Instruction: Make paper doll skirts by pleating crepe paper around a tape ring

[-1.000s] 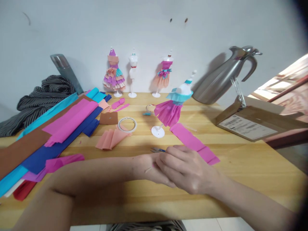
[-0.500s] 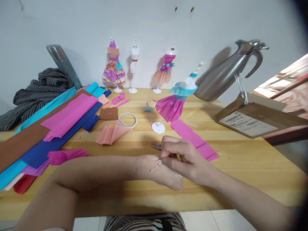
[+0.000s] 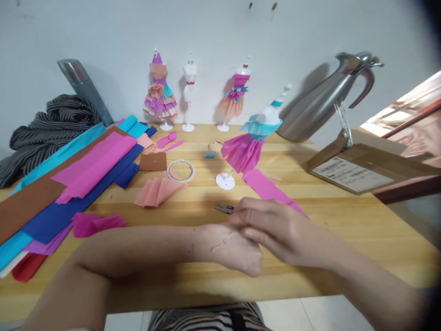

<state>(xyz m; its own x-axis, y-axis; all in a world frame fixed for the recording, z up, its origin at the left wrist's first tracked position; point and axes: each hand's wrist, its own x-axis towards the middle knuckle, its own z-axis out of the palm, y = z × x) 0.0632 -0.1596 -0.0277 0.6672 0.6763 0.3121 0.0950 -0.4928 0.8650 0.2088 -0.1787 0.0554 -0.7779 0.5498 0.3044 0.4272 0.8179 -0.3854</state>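
My left hand (image 3: 234,248) is closed in a loose fist, back upward, above the front of the wooden table; what its fingers hold, if anything, is hidden. On its back lie a small pink bit and a thin pale strip. My right hand (image 3: 275,225) touches the left one near the knuckles, its fingers bent together; nothing can be made out between them. Small scissors (image 3: 224,208) lie just behind the hands, partly covered. Beyond them stands a tilted mannequin in a blue and magenta paper dress (image 3: 248,145). A pink paper strip (image 3: 267,188) runs behind my right hand.
Coloured paper sheets (image 3: 93,161) and a striped cloth (image 3: 58,124) fill the left. A tape roll (image 3: 180,171) lies by folded peach paper (image 3: 156,191). Several small mannequins (image 3: 160,96) stand along the wall. A steel jug (image 3: 324,101) and a cardboard box (image 3: 372,165) are at right.
My right hand has shifted right, from the pink bit towards the left knuckles, and turned so its back shows more. More of the scissors shows. The view has moved slightly.
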